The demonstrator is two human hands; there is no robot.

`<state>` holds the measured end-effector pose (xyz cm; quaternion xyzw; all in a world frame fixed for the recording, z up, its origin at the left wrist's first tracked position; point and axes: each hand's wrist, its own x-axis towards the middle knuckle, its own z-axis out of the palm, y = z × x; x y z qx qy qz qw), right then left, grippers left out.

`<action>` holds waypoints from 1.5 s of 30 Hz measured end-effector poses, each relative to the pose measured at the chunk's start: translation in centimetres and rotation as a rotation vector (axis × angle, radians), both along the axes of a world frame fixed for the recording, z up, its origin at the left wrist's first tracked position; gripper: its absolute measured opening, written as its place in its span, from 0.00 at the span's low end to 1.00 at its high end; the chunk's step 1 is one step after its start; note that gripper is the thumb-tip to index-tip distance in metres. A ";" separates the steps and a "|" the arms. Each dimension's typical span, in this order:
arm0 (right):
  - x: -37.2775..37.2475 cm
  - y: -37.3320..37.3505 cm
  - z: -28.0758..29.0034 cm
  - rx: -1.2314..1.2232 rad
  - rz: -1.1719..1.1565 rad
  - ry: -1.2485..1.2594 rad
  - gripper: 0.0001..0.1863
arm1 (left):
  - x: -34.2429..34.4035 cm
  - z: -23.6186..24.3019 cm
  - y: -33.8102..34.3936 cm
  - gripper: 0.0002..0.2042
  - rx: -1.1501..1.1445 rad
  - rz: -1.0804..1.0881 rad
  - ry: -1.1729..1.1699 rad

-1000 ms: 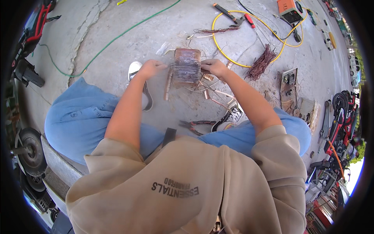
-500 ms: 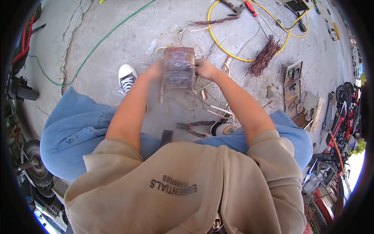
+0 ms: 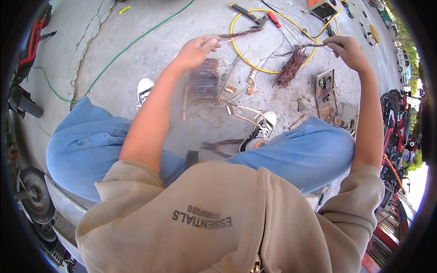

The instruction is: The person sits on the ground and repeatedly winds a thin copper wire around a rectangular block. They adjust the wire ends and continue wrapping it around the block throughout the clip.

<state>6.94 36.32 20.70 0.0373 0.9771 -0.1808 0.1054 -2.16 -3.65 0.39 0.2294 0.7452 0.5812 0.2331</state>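
My left hand (image 3: pixel 196 52) reaches over the floor with its fingers drawn together at the near end of a thin bundle of reddish-brown wire (image 3: pixel 241 33). Whether it grips that bundle is unclear. Far to the right, my right hand (image 3: pixel 346 51) pinches dark wire strands (image 3: pixel 311 45), which run left toward a thick hank of reddish-brown wire (image 3: pixel 291 68) on the floor. Below my left hand stands a ridged, rusty grey-brown metal block (image 3: pixel 205 82), a laminated core by its look. It appears hazy, and neither hand touches it.
A yellow hose (image 3: pixel 235 43) loops around a hammer (image 3: pixel 248 14) and a red-handled screwdriver (image 3: pixel 274 20). Pliers (image 3: pixel 221 146) lie by my right shoe (image 3: pixel 264 129). Opened metal casings (image 3: pixel 324 91) lie to the right. A green hose (image 3: pixel 123 44) crosses the left floor.
Both hands have left the sides of the metal block. The left moved up to the thin wire bundle; the right swung far right and took hold of the dark wire strands.
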 end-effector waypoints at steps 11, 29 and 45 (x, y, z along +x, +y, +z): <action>6.8 -2.9 7.5 -0.431 -0.143 0.494 0.13 | 4.3 8.7 5.3 0.21 0.070 -0.090 0.064; 3.8 -29.8 -13.8 -1.301 -0.309 -0.168 0.13 | 3.3 7.4 -5.8 0.31 1.024 0.643 -0.553; -0.2 -26.0 -5.7 0.106 0.818 0.815 0.21 | 6.1 11.7 -3.3 0.28 0.292 0.371 -0.363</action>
